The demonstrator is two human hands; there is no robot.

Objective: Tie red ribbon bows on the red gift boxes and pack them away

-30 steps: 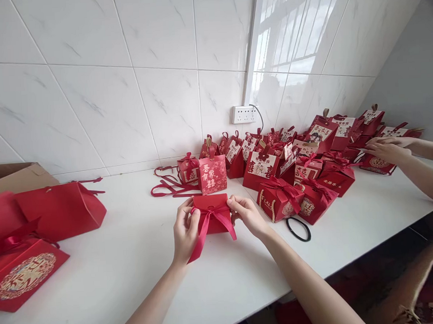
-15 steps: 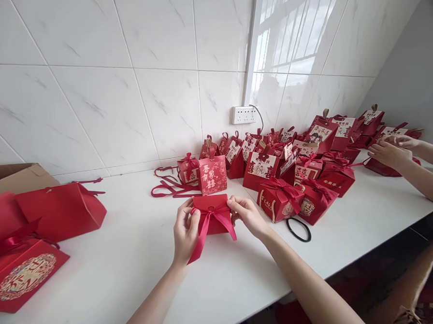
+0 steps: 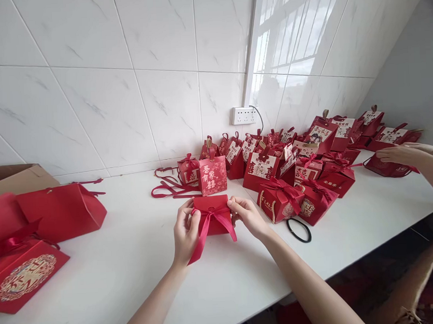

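Observation:
A small red gift box [image 3: 220, 227] with a folded-over top flap stands on the white counter right in front of me. Across its front runs a pinkish-red satin ribbon [image 3: 205, 236], tied at the middle, with two tails hanging down. My left hand [image 3: 185, 230] is closed at the box's left side, thumb and fingers pinching the ribbon. At the upper right corner my right hand [image 3: 247, 216] pinches the ribbon's other side; its fingertips partly hide the box edge. Just behind stands a patterned red box [image 3: 213, 175] with a loop on top.
Many red gift boxes [image 3: 262, 168] crowd the right and back. Loose ribbons [image 3: 170, 187] lie behind, left. A black elastic band [image 3: 299, 230] is near the right. Larger red boxes [image 3: 30, 278] and a cardboard carton [image 3: 21, 178] stand left. Another person's hands [image 3: 401, 154] work far right.
My hands, the ribbon and the small box look almost unmoved. At the far right, the other person's hands have shifted over a dark red box, showing more of its front.

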